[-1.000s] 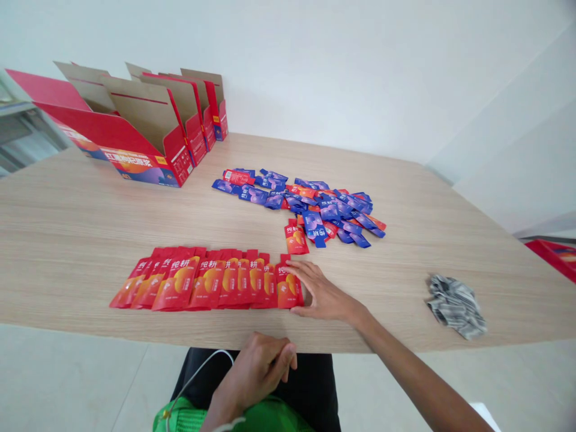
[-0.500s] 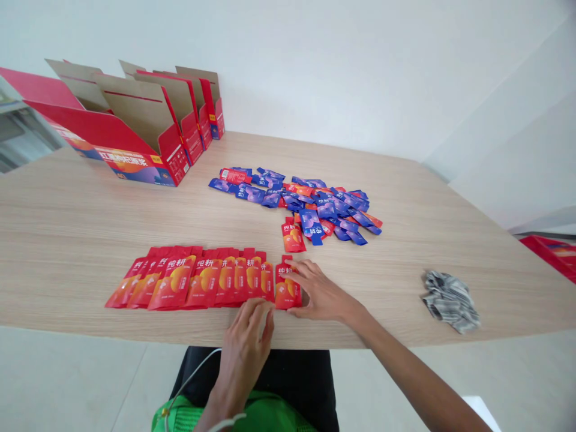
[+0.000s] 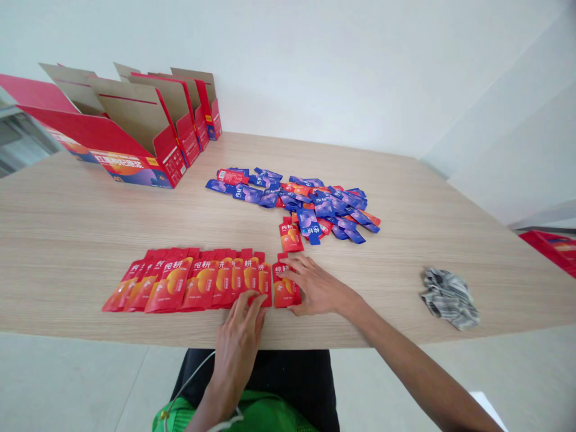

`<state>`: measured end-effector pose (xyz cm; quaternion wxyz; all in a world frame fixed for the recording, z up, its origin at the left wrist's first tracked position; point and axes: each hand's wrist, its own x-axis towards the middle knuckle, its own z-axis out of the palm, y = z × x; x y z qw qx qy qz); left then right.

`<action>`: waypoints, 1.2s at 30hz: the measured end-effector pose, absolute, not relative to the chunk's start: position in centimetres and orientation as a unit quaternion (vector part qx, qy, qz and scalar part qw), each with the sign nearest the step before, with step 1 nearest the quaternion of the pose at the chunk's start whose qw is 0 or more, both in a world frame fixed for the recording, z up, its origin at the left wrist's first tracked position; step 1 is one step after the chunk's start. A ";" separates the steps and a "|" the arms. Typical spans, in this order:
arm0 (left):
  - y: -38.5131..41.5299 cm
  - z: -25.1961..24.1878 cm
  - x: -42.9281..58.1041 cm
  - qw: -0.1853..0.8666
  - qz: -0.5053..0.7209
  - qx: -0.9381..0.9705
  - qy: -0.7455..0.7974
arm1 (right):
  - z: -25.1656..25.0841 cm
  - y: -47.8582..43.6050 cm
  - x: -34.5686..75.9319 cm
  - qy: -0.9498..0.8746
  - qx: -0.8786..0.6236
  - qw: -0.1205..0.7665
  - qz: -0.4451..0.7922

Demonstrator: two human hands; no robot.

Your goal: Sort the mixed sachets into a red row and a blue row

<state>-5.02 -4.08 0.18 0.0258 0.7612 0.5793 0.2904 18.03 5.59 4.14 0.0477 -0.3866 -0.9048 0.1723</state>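
A row of several overlapping red-orange packets (image 3: 189,283) lies near the front edge of the wooden table (image 3: 81,222). My right hand (image 3: 317,289) rests flat and open on the table, its fingers touching the rightmost red packet (image 3: 284,285). My left hand (image 3: 238,333) reaches over the table edge, fingers stretched out, tips touching the bottom of the row's right end. Further back lies a loose heap of blue and red packets (image 3: 310,201), with a single red packet (image 3: 290,235) at its near side.
Several open red cardboard boxes (image 3: 130,138) stand at the back left of the table. A crumpled grey-and-white wrapper (image 3: 449,297) lies at the right. A red box edge (image 3: 551,249) shows beyond the table's right side. A white wall is behind.
My left hand rose from my lap to the table edge and now touches the packet row. The rightmost packet sits slightly apart from the row; my right hand stayed on it.
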 end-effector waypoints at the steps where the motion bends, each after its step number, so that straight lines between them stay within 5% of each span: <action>1: -4.0 0.1 -5.0 0.024 0.292 0.758 0.583 | 4.0 5.6 17.8 -0.906 -0.384 0.048 0.172; 23: -3.9 -0.6 -5.8 0.039 0.317 0.760 0.566 | 2.3 6.3 17.5 -0.903 -0.356 0.099 0.218; 28: -4.2 -0.6 -5.5 0.073 0.344 0.777 0.522 | 3.2 7.7 19.4 -0.886 -0.408 0.163 0.146; 36: -5.8 -0.7 -3.1 0.135 0.373 0.811 0.429 | 4.4 18.0 19.2 -0.872 -0.482 -0.022 0.079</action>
